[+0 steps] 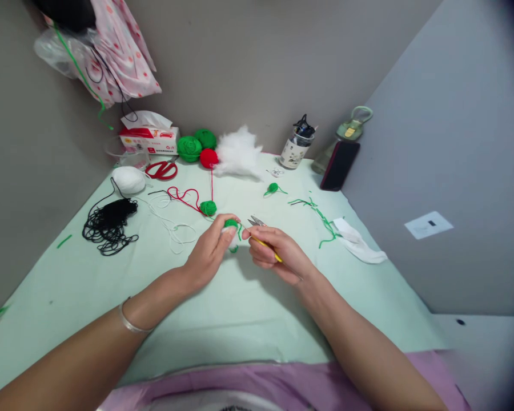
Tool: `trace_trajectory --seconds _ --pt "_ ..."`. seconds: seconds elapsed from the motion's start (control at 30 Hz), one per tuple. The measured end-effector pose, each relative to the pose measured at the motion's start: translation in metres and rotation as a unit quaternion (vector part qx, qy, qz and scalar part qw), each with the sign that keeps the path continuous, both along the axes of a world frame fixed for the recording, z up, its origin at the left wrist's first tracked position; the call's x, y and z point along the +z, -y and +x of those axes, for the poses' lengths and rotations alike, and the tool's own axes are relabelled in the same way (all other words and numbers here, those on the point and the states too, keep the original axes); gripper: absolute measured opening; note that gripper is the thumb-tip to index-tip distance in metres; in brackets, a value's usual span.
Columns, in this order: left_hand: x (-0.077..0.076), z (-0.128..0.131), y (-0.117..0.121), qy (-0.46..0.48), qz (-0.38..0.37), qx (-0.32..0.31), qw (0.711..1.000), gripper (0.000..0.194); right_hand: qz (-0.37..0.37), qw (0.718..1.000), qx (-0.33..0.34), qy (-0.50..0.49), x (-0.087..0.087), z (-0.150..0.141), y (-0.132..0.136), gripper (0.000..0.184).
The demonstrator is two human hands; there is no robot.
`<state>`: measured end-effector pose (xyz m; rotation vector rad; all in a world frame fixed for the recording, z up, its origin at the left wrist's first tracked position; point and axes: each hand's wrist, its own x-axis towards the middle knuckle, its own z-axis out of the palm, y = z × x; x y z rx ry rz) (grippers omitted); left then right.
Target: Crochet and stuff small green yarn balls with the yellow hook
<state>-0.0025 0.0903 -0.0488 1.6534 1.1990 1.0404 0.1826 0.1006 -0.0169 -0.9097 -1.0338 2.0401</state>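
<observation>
My left hand (212,248) is closed around a small green and white crochet piece (230,224), with its fingers hiding part of it. In my right hand (278,251) is a yellow-handled crochet hook (265,244), gripped in the fingers with its tip towards the green yarn. A strand of green yarn hangs between the two hands. Just beyond my right hand lie metal scissor blades (256,220), the rest of them covered by the hand. A small green crocheted ball (208,208) rests beyond my left hand, and a smaller green piece (273,187) lies farther back.
Black yarn (111,222), white yarn (129,179) and red scissors (161,170) lie at left. Along the back are a tissue box (149,140), green yarn balls (189,148), a red ball (208,158), white stuffing (240,153), a pen cup (294,151) and a phone (340,165). Green scraps (323,217) lie right.
</observation>
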Motion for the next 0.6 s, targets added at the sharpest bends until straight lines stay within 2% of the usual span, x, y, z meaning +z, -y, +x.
trace_trajectory --seconds 0.1,0.3,0.6 --pt "0.0001 0.0026 0.0023 0.003 -0.001 -0.003 1.0 0.033 -0.035 0.999 0.009 -0.033 0.0005 0.0037 -0.0033 0.014" --pt "0.0029 0.0016 0.0023 0.01 -0.001 0.007 1.0 0.031 0.016 0.999 0.028 -0.014 0.0029 0.0026 -0.0009 0.017" --pt "0.0039 -0.0001 0.0018 0.005 -0.005 0.017 1.0 0.032 0.033 0.998 0.046 0.008 -0.0037 0.0038 0.0005 0.02"
